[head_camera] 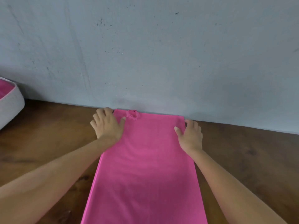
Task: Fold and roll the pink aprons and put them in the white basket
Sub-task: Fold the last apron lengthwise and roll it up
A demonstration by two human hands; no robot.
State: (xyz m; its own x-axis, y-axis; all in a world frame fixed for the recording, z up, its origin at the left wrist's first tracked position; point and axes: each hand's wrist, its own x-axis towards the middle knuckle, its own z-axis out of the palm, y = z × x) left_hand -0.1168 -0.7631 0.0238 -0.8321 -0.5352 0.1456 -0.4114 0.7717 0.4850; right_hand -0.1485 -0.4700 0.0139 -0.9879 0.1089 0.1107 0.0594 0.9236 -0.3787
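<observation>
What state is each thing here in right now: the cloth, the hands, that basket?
pink apron: folded into a long strip, flat on the table, far end at the wall.
apron tie: bunched at the far end.
left hand: fingers spread, resting on the far left corner.
right hand: fingers relaxed, touching the far right edge.
white basket: upright, partly out of view, pink cloth inside.
</observation>
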